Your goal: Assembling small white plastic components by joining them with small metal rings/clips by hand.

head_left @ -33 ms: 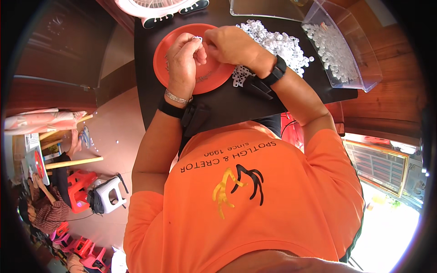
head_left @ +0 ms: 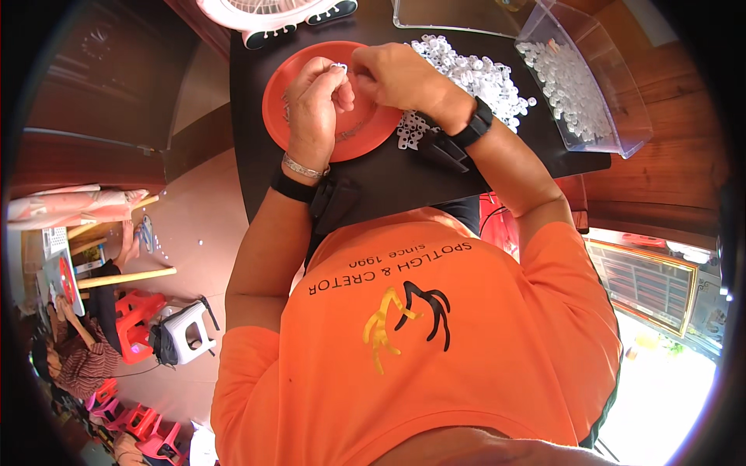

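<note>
My left hand (head_left: 317, 101) is over the orange-red round plate (head_left: 373, 140), its thumb and forefinger pinched on a small white plastic piece (head_left: 339, 67). Close to its right, my right hand (head_left: 408, 76) has its fingertips pressed together just beside that piece. What those fingertips hold, if anything, is hidden. Thin metallic bits (head_left: 350, 130) lie in the plate below my hands. A heap of similar small white pieces with holes (head_left: 478, 74) spreads over the black table right of the plate, partly behind my right wrist.
A clear plastic bin (head_left: 625, 128) of white pieces stands at the table's right side. At the far edge is a white fan-like object (head_left: 252, 19) with shoe-shaped feet. Lower left, another person (head_left: 85, 365) sits near red and white stools (head_left: 186, 330).
My right hand has shifted very slightly right, its fingertips a little farther from the white piece. My left hand keeps its pinch and has hardly moved.
</note>
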`<action>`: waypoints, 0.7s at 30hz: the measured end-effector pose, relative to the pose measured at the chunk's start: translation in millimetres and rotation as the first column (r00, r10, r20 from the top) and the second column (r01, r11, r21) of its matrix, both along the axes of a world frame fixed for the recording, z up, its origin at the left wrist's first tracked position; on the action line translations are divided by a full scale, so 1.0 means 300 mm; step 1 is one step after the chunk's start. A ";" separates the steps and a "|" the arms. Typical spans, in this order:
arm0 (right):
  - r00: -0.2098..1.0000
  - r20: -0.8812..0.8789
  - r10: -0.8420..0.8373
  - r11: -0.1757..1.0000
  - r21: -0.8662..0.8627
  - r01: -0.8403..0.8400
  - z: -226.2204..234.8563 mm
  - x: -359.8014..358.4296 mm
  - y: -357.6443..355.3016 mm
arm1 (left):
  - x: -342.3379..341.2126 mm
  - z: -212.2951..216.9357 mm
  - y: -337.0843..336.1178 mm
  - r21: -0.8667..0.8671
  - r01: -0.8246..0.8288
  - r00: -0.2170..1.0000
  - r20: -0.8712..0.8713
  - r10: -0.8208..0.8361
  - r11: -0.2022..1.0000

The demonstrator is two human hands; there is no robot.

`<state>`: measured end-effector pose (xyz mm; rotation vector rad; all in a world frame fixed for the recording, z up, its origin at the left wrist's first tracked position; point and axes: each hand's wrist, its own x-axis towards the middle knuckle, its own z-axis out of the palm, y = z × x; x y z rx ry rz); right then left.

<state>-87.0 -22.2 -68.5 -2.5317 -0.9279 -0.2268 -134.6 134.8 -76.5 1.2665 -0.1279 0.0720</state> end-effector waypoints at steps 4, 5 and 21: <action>0.978 -0.209 0.013 0.930 0.363 0.065 0.048 -0.019 -0.037 | -0.006 0.000 -0.004 0.058 0.064 0.998 0.007 -0.064 0.996; 0.950 -0.312 0.012 0.923 0.369 0.110 0.066 -0.027 -0.049 | -0.009 0.002 -0.008 0.065 0.095 0.995 0.008 -0.096 0.993; 0.701 -0.553 0.451 0.646 0.744 0.171 0.063 -0.070 -0.100 | -0.034 0.012 -0.036 0.203 0.169 0.968 0.151 -0.201 0.964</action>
